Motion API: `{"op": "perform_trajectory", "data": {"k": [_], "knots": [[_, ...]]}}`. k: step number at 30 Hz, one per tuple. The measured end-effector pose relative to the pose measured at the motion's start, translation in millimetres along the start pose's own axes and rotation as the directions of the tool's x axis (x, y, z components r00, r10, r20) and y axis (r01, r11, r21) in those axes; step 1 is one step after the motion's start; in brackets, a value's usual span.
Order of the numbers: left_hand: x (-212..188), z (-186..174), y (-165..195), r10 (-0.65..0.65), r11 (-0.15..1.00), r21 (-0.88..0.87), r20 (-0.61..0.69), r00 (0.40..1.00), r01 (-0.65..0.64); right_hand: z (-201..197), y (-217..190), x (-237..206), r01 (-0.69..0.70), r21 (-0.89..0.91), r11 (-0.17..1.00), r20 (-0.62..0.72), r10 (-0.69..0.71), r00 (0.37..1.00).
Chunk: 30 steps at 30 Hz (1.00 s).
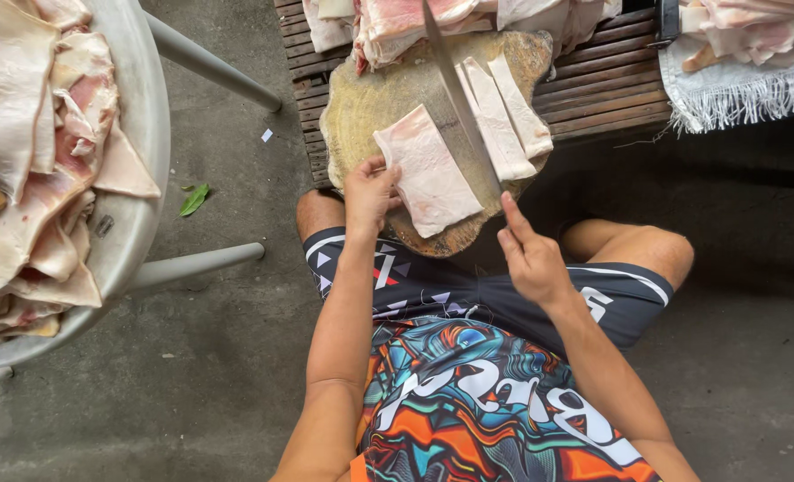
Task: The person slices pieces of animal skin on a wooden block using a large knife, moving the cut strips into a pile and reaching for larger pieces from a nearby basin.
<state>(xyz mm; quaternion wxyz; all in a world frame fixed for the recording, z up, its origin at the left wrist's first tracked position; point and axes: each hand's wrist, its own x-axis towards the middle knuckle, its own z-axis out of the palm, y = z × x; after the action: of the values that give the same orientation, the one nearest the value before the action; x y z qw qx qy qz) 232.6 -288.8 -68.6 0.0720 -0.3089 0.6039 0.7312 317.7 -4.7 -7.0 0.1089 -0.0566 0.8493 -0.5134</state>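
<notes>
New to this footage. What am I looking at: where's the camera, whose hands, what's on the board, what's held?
There is one view, from a camera worn on a person's head and looking down at their own arms and lap. No machine is involved. The left hand presses on a pale slab of raw meat lying on a round wooden cutting board. The right hand grips the handle of a long knife, forefinger along the blade's back, with the blade beside the slab. Cut strips lie on the board right of the blade. More meat is piled in a metal basin at the left and on the slatted wooden bench behind the board.
</notes>
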Motion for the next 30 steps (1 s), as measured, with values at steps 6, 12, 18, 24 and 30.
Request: {"op": "perform_trajectory", "data": {"k": [6, 12, 18, 24, 30], "knots": [[-6.8, -7.1, 4.2, -0.006, 0.996, 0.091, -0.044, 0.999, 0.01, 40.1, -10.8, -16.8, 0.217, -0.157, 0.963, 0.002, -0.22, 0.976], [4.9, -2.4, -13.7, 0.062, 0.988, 0.138, 0.016, 0.998, -0.063, 42.5, 8.3, -17.1, -0.343, 0.353, 0.871, 0.217, 0.28, 0.935], [11.8, 36.7, -31.8, 0.428, 0.845, 0.218, 0.274, 0.861, -0.489, 18.5, 10.2, 0.6, -0.343, 0.445, 0.827, 0.148, 0.31, 0.939], [10.2, -17.9, 28.7, -0.074, 0.965, 0.252, 0.534, 0.842, -0.074, -6.5, 12.4, 0.0, -0.391, 0.376, 0.84, 0.187, 0.344, 0.92], [14.0, -20.7, 65.3, -0.03, 0.62, 0.76, 0.273, 0.962, -0.196, 9.5, 2.4, -15.1, 0.3, -0.096, 0.949, -0.076, -0.308, 0.948]]}}
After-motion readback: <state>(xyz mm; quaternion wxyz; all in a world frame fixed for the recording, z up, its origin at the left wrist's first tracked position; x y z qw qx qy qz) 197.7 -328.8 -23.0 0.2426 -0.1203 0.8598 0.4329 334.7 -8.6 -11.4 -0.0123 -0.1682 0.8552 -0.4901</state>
